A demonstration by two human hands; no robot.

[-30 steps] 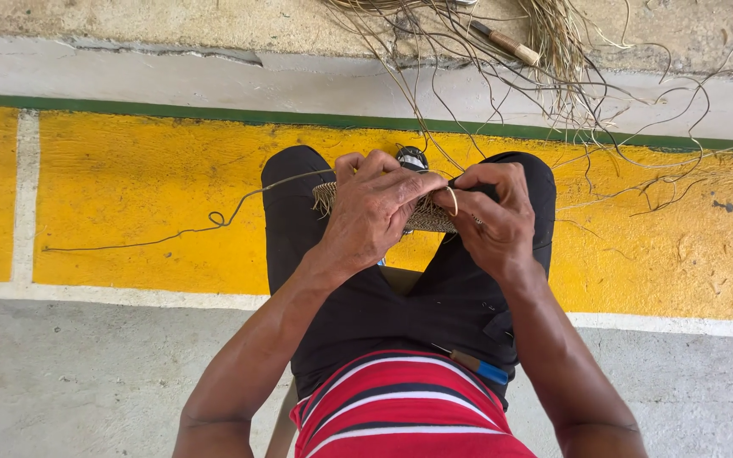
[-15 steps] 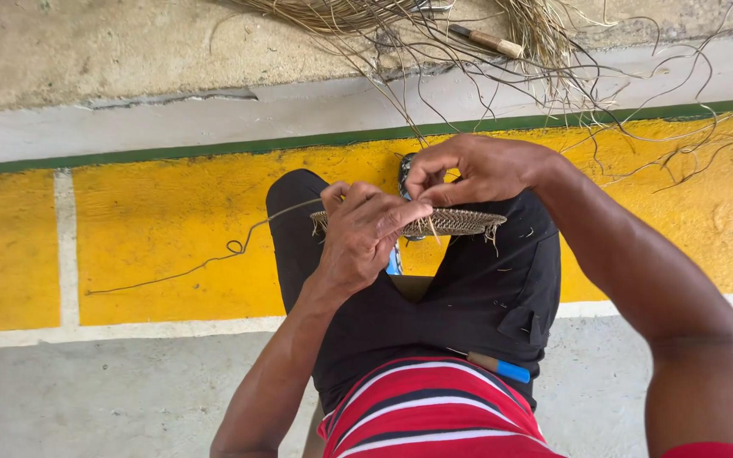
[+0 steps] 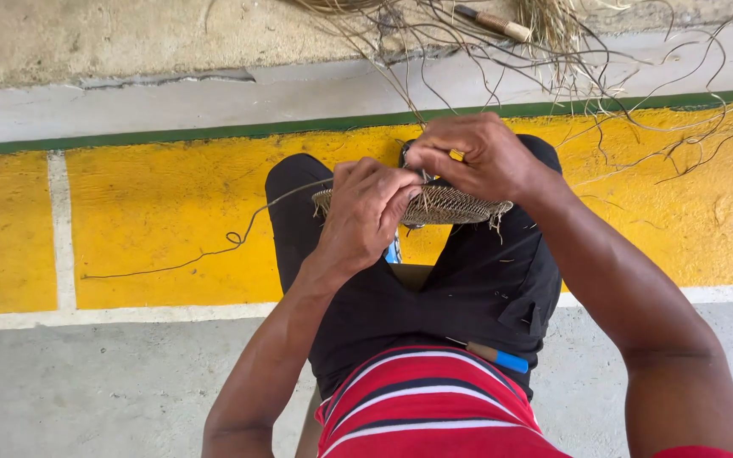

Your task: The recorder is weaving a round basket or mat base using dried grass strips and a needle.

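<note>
Nearest the camera is the person's red shirt with white and dark stripes point(image 3: 434, 407), and just above it the black trousers point(image 3: 434, 288), with a pencil-like tool with a blue end point(image 3: 495, 356) sticking out at the waist on the right side. Both forearms reach forward over the lap to a small flat piece of woven fibre work point(image 3: 451, 206), which is held above the knees, between the two hands. The left hand point(image 3: 366, 212) covers the piece's left end, its grip closed with the fingers curled over the weave and the thumb pressed in toward the middle. The right hand point(image 3: 472, 157) sits just above and behind the piece, its grip pinched tight at the top edge of the weave; what exactly the fingertips pinch there is hidden by the knuckles. Loose fibre ends hang from the right edge of the piece. A single long strand point(image 3: 214, 250) runs from the left end of the weave out to the left, lying in a small loop on the yellow painted floor band point(image 3: 154, 212). Beyond the knees a thin green stripe point(image 3: 171, 134) borders the yellow, then pale concrete. Farthest off, at the top edge, lies a tangle of dry fibres point(image 3: 553, 42) with a wooden-handled tool point(image 3: 494, 21) resting among them.
</note>
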